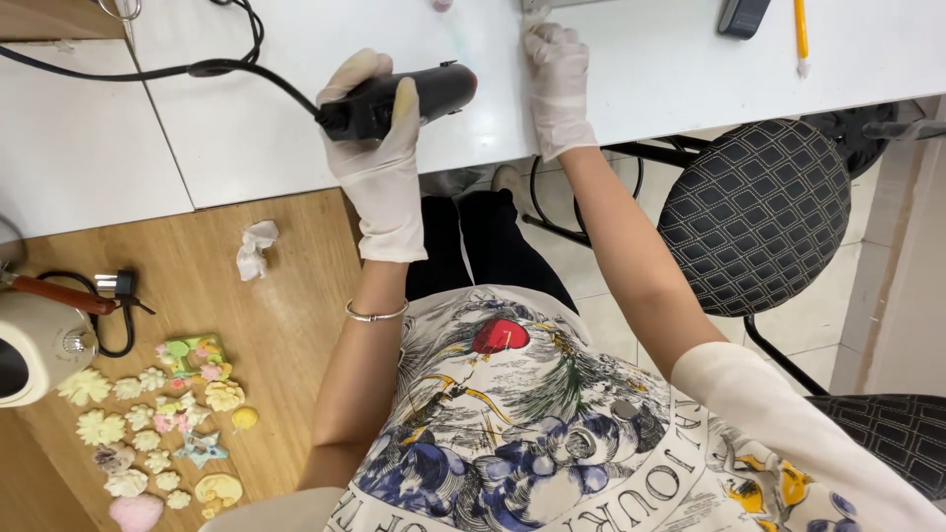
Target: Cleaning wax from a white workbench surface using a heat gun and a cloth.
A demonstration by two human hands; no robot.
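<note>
- The left hand (379, 163), in a white glove, wraps around a black corded hand tool (404, 99); the fingers curl over its body and the thumb lies along its near side, so the tool is gripped firmly.
- The tool sits just above the near edge of the white tabletop (296, 118), its long axis running roughly left to right, nose pointing right toward the other hand. Its black cable (197, 69) trails off left and back across the tabletop.
- The right hand (559, 84), also gloved, rests on the tabletop just right of the tool's nose, fingers pressed together and pointing away from the body; whether they pin something small there cannot be told.
- The left hand is clearly nearer the tool; a short gap separates the nose from the right hand.
- Open white surface lies beyond both hands. A black stool (754, 212) stands to the right below the edge, and a wooden surface (286, 315) with small moulded pastel pieces (158, 433) lies to the left.
</note>
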